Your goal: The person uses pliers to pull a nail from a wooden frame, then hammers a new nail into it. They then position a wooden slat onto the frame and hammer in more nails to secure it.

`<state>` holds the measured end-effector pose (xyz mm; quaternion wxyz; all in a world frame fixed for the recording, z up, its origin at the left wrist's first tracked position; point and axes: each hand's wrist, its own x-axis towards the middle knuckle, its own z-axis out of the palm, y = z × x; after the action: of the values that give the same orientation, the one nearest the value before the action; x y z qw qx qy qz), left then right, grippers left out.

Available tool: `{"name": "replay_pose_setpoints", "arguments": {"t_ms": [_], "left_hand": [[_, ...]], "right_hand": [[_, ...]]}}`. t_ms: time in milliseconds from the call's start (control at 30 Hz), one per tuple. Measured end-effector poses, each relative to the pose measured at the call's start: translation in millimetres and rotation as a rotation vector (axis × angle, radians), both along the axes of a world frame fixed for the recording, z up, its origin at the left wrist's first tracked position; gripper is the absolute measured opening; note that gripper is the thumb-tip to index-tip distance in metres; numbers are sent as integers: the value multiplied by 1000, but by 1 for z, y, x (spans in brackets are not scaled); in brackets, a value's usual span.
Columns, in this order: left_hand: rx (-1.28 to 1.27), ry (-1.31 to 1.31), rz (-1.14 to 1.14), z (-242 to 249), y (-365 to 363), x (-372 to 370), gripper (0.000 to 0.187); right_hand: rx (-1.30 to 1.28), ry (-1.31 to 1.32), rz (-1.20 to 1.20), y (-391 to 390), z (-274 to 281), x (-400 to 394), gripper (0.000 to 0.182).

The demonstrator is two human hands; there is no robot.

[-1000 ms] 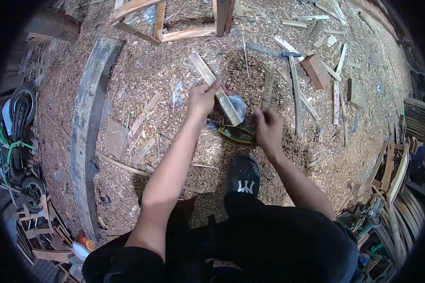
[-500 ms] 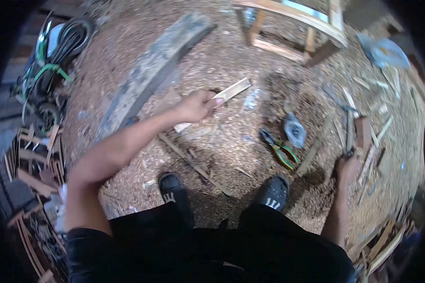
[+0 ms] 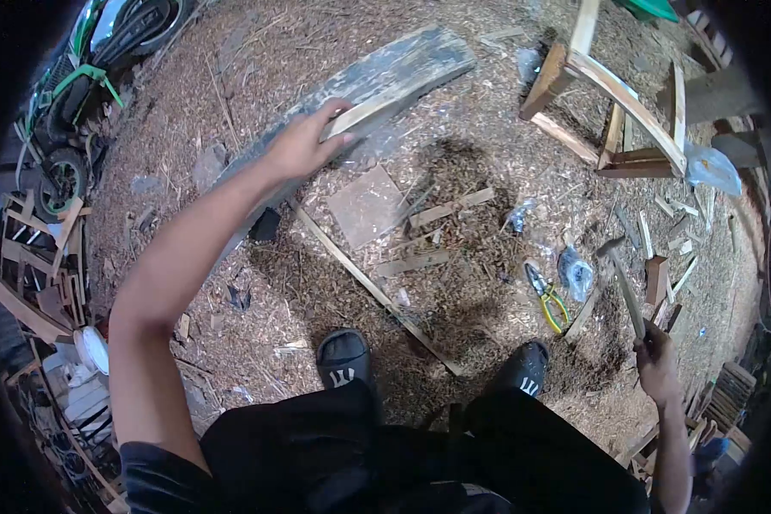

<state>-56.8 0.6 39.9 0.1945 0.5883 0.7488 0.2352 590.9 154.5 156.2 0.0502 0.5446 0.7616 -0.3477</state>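
My left hand [image 3: 304, 147] is closed on a short pale wood strip [image 3: 375, 104], thumb on the near side and fingers on the far side. The strip overlaps a long, grey, weathered timber beam [image 3: 403, 64] lying on the ground. On the other side, my right hand [image 3: 657, 367] grips the handle of a hammer [image 3: 629, 293], whose head points away from me. Pliers with yellow-green handles [image 3: 553, 310] lie left of the hammer, beside a clear plastic bag [image 3: 576, 274] whose contents are unclear.
A wooden frame [image 3: 634, 107] stands at the upper right. A thin long stick [image 3: 373, 287] and a flat square board [image 3: 367, 206] lie on ground covered in wood chips. A green motorbike [image 3: 77, 81] is at the upper left, above piled wood scraps [image 3: 30, 304].
My left hand has carried the wood strip away from me and leftward, over the beam. My right hand holds the hammer farther right and closer to me. The view has shifted too.
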Motion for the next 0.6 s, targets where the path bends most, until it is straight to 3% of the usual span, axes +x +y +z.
{"name": "replay_pose_setpoints", "arguments": {"t_ms": [33,67,100,133,267,367,433,600], "left_hand": [[-156,71,-39,10,5,-1,44],[-305,143,-81,13,8,-5,46],[-41,161,-149,-21,5,-19,45],[-29,145,-150,-26,6,-20,45],[3,297,-109,-32,2,-15,40],[-32,363,-101,-38,-1,-19,39],[-90,401,-86,-25,1,-20,39],[20,478,-111,-49,3,-30,46]], "right_hand": [[-170,-36,-86,-8,26,-36,46],[-155,-47,-83,-14,43,-75,46],[-303,-85,-133,-20,56,-113,46],[-453,-123,-186,-26,61,-141,46],[-37,160,394,-42,-9,-195,50],[-139,75,203,-64,-14,-280,52],[75,179,257,-66,-38,-313,53],[264,384,241,-62,-110,-358,48]]}}
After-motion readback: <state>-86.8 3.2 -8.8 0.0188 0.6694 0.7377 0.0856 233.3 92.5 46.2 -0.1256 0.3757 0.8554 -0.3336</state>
